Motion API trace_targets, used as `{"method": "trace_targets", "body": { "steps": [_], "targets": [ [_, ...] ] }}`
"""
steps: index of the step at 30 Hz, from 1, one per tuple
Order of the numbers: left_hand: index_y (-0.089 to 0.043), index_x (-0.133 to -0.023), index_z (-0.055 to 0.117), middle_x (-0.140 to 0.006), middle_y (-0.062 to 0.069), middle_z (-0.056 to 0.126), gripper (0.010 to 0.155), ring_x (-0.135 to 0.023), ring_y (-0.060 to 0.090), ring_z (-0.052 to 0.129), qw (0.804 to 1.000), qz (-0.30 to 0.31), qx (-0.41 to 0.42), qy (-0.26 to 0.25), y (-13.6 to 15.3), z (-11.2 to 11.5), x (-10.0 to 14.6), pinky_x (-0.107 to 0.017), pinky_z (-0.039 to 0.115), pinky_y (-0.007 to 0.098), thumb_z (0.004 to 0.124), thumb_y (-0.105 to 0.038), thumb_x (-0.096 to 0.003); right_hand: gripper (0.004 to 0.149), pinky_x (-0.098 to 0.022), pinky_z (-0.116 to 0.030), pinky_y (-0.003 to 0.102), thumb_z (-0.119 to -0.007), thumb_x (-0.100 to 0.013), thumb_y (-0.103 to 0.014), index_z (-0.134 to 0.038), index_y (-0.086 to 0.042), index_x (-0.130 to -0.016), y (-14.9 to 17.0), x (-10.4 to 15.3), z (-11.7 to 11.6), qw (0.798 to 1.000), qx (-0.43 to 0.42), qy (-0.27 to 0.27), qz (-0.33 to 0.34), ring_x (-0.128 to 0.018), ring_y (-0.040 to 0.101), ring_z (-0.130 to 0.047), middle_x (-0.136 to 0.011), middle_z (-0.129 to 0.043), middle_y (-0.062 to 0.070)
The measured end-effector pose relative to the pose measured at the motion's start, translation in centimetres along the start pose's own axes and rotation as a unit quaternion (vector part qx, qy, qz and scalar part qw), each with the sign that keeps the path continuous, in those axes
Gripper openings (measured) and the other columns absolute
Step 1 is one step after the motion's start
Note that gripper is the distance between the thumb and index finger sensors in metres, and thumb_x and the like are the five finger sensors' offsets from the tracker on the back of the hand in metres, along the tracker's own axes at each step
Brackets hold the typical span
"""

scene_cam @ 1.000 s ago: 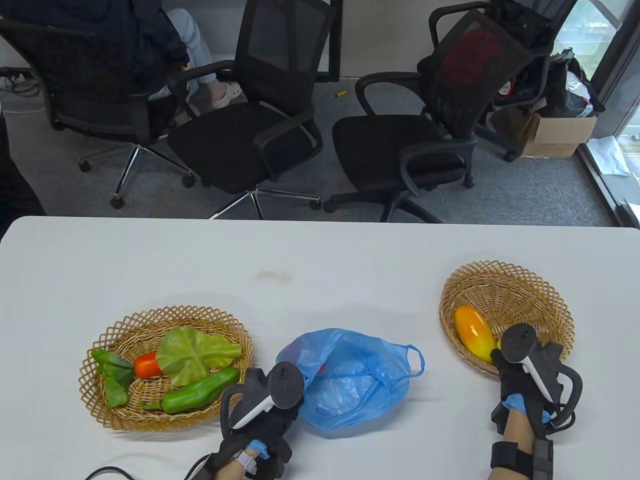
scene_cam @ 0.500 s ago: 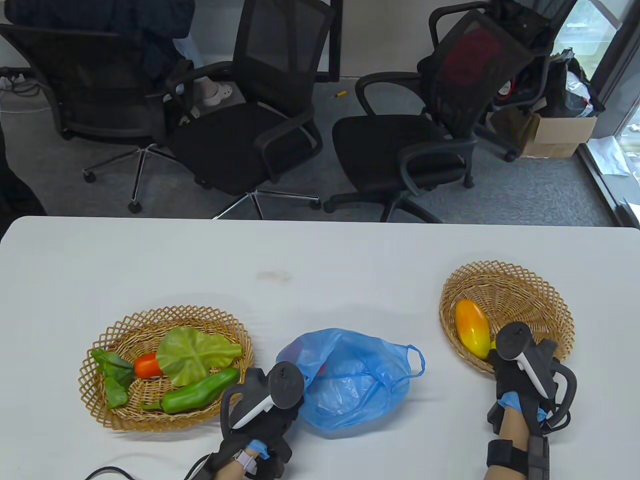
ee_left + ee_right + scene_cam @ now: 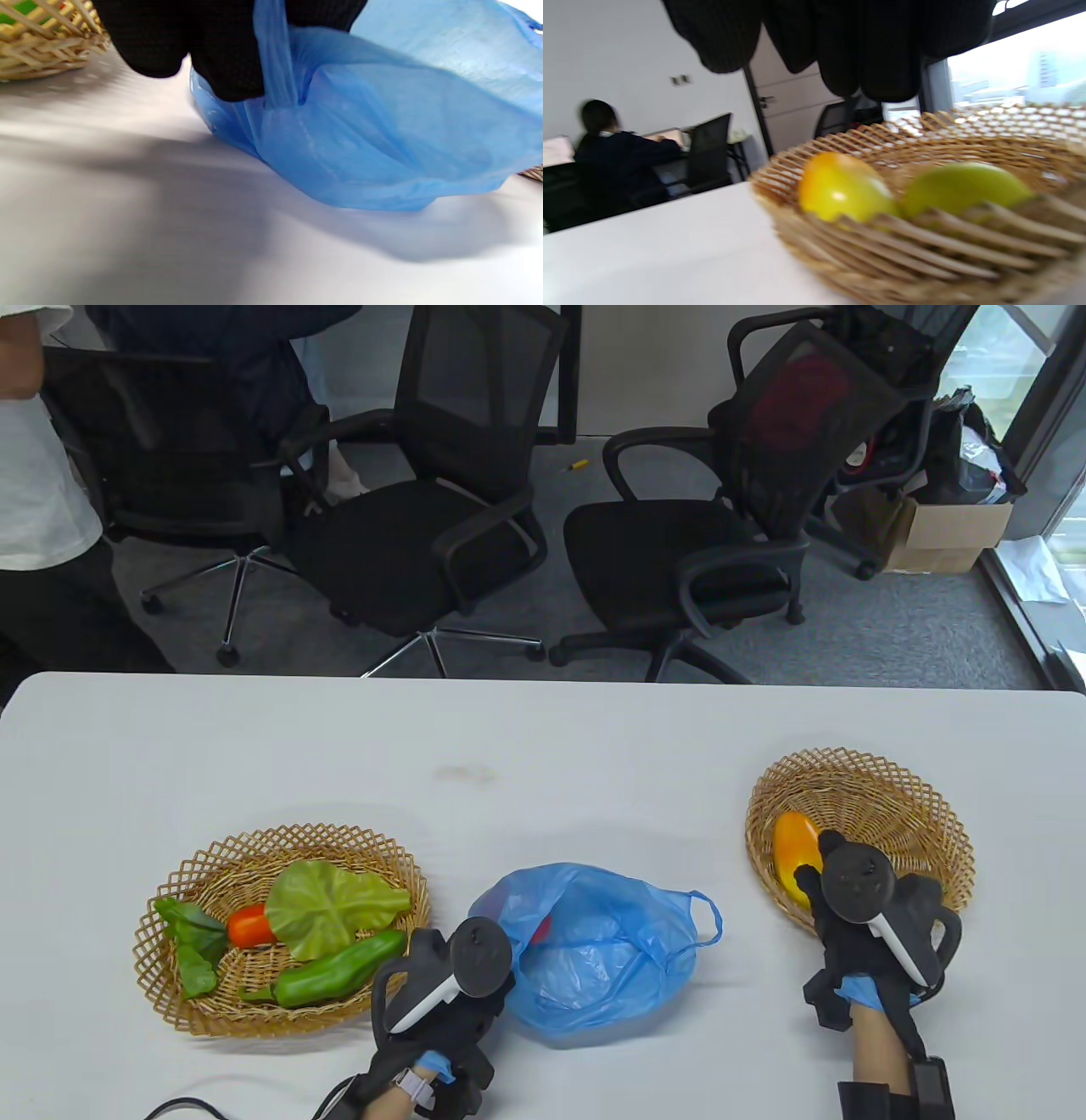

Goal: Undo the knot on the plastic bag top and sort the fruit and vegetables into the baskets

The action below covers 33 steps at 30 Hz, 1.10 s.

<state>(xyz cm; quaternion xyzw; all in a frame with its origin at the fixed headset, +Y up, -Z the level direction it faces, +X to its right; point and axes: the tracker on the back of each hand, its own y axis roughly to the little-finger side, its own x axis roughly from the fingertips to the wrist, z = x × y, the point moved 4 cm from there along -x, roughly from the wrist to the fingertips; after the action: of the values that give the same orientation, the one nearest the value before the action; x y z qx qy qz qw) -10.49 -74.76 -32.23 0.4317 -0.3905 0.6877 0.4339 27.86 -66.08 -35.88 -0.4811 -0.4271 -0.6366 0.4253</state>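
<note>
Table view: your left hand point(image 3: 450, 984) holds the bag point(image 3: 594, 950) by its near-left edge on the surface point(image 3: 543, 746); your right hand point(image 3: 865, 916) hovers over the fruit basket point(image 3: 857, 780). Sorting step; next, likely reach for the red item inside. Left wrist view: fingers point(image 3: 229, 63) pinch a handle strip. Right wrist view: right fingers point(image 3: 840, 42) hang loose, holding nothing; mango point(image 3: 840, 188) and a green fruit point(image 3: 963, 186) lie below, blurred.

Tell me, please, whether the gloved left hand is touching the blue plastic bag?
Touching: the left wrist view shows the left hand's black fingers gripping a strip of the blue plastic bag.
</note>
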Motion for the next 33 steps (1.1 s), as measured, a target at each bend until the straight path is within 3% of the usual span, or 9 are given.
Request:
{"method": "trace_targets", "body": {
  "steps": [6, 11, 17, 21, 24, 27, 30, 33],
  "targets": [
    [-0.004, -0.107, 0.061, -0.085, 0.003, 0.086, 0.059, -0.06, 0.008, 0.097, 1.0, -0.001, 0.007, -0.005, 0.2, -0.1, 0.0, -0.055, 0.086, 0.038, 0.073, -0.032, -0.0566, 0.05, -0.053, -0.077, 0.054, -0.073, -0.054, -0.033, -0.075, -0.009, -0.098, -7.7, 1.8, 1.4, 0.991, -0.048, -0.002, 0.128, -0.072, 0.04, -0.09, -0.089, -0.086, 0.023],
    [-0.005, -0.107, 0.061, -0.085, 0.003, 0.086, 0.058, -0.06, 0.008, 0.097, 1.0, -0.001, 0.006, -0.005, 0.2, -0.2, 0.0, -0.054, 0.086, 0.038, 0.073, -0.032, -0.0566, 0.046, -0.047, -0.081, 0.05, -0.074, -0.054, -0.033, -0.081, -0.01, -0.093, -13.0, 3.8, 1.2, 0.975, -0.071, -0.03, 0.209, -0.063, 0.036, -0.095, -0.082, -0.092, 0.021],
    [-0.004, -0.107, 0.06, -0.086, 0.004, 0.086, 0.059, -0.06, 0.008, 0.097, 1.0, -0.002, 0.007, -0.006, 0.3, -0.2, 0.1, -0.055, 0.086, 0.038, 0.073, -0.032, -0.0566, 0.045, -0.043, -0.083, 0.048, -0.074, -0.054, -0.031, -0.083, -0.008, -0.091, -18.0, 5.0, -1.6, 0.956, -0.062, -0.118, 0.262, -0.058, 0.035, -0.098, -0.078, -0.094, 0.022],
    [-0.004, -0.108, 0.059, -0.086, 0.004, 0.086, 0.06, -0.061, 0.008, 0.097, 1.0, -0.003, 0.011, -0.009, 0.4, -0.4, 0.1, -0.055, 0.086, 0.038, 0.072, -0.032, -0.0567, 0.046, -0.046, -0.082, 0.05, -0.073, -0.054, -0.03, -0.08, -0.007, -0.094, -20.5, 5.4, -5.6, 0.938, -0.006, -0.214, 0.271, -0.063, 0.038, -0.096, -0.083, -0.091, 0.024],
    [-0.004, -0.108, 0.059, -0.086, 0.004, 0.086, 0.06, -0.061, 0.008, 0.097, 1.0, -0.004, 0.014, -0.011, 0.5, -0.5, 0.1, -0.055, 0.086, 0.038, 0.072, -0.032, -0.0567, 0.05, -0.05, -0.079, 0.053, -0.073, -0.055, -0.03, -0.076, -0.005, -0.098, -21.8, 5.6, -8.3, 0.93, 0.044, -0.249, 0.268, -0.068, 0.041, -0.093, -0.088, -0.087, 0.027],
    [-0.004, -0.108, 0.059, -0.086, 0.003, 0.086, 0.059, -0.06, 0.008, 0.097, 1.0, -0.006, 0.014, -0.012, 0.6, -0.5, 0.1, -0.055, 0.086, 0.038, 0.072, -0.031, -0.0568, 0.062, -0.058, -0.071, 0.058, -0.072, -0.055, -0.032, -0.058, -0.003, -0.109, -23.3, 5.6, -10.4, 0.927, 0.093, -0.247, 0.266, -0.08, 0.047, -0.082, -0.101, -0.07, 0.031],
    [-0.004, -0.107, 0.06, -0.085, 0.003, 0.086, 0.058, -0.06, 0.008, 0.097, 1.0, -0.007, 0.014, -0.012, 0.6, -0.6, 0.1, -0.055, 0.086, 0.038, 0.072, -0.03, -0.0569, 0.071, -0.064, -0.061, 0.063, -0.072, -0.055, -0.033, -0.042, -0.004, -0.113, -24.7, 5.8, -11.3, 0.926, 0.098, -0.236, 0.277, -0.09, 0.053, -0.066, -0.111, -0.048, 0.033],
    [-0.004, -0.107, 0.06, -0.085, 0.003, 0.086, 0.057, -0.06, 0.008, 0.097, 1.0, -0.008, 0.014, -0.012, 0.6, -0.6, 0.1, -0.054, 0.086, 0.038, 0.072, -0.03, -0.057, 0.074, -0.067, -0.054, 0.066, -0.073, -0.055, -0.033, -0.038, -0.006, -0.114, -26.1, 5.8, -12.0, 0.923, 0.094, -0.239, 0.286, -0.095, 0.055, -0.056, -0.114, -0.037, 0.032]
  ]
}}
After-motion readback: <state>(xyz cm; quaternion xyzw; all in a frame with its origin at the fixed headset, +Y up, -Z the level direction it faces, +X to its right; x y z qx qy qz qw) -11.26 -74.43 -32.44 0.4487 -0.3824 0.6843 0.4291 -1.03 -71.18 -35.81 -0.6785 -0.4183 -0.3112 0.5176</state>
